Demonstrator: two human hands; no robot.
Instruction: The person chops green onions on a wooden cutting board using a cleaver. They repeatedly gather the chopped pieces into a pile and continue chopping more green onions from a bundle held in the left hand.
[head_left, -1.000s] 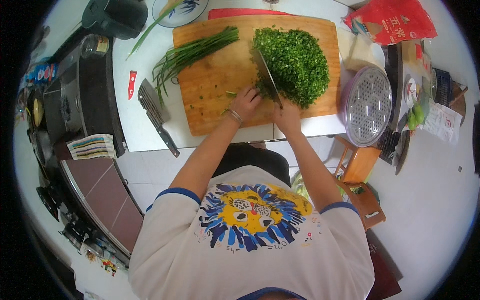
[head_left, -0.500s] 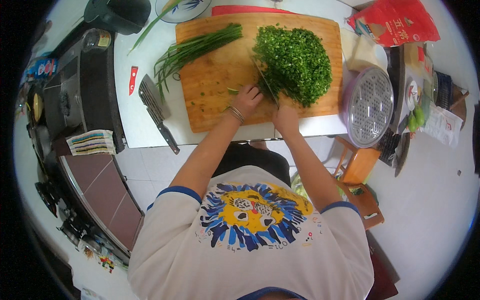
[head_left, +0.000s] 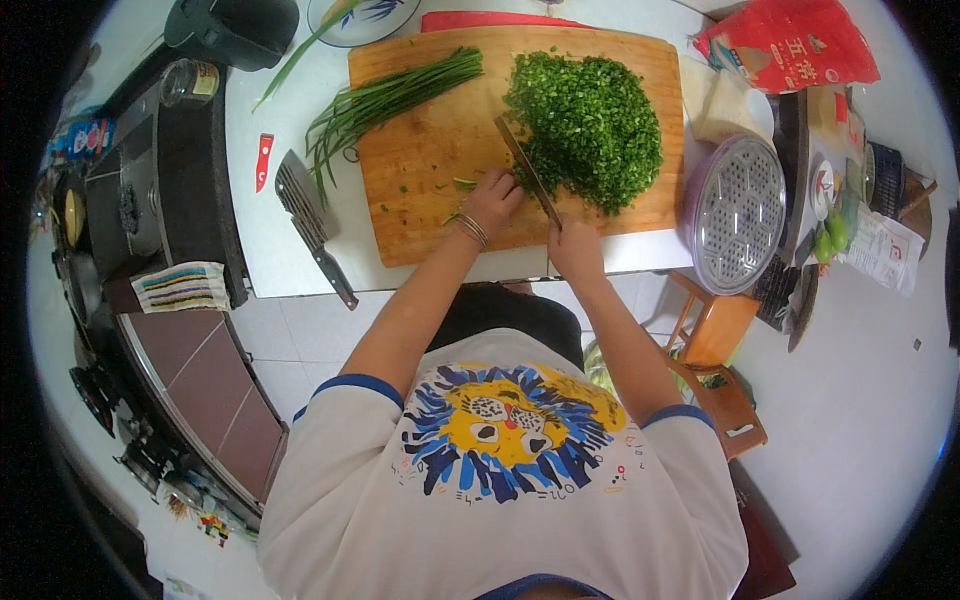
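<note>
My right hand (head_left: 577, 248) is closed round the handle of a kitchen knife (head_left: 527, 168), its blade slanting up and left over the wooden cutting board (head_left: 415, 175). Left of the blade, my left hand (head_left: 492, 205) rests on the board with curled fingers close to the steel; a few green bits stick out beside it, and whatever lies under the fingers is mostly hidden. A broad heap of chopped green chives (head_left: 590, 125) spreads right of the knife. Long uncut chives (head_left: 405, 92) lie in a bunch at the board's upper left, their ends hanging past its edge.
On the white table left of the board lie a black-handled cleaver (head_left: 312, 225) and a small red peeler-like tool (head_left: 264, 162). A lidded purple colander (head_left: 738, 215) stands at the right edge. Behind are a plate (head_left: 365, 25) and a red bag (head_left: 790, 45). A wooden chair (head_left: 722, 325) stands below right.
The knife has tilted so that more of its blade's flat side shows, and my right hand has shifted slightly. My left hand stays nearly in place.
</note>
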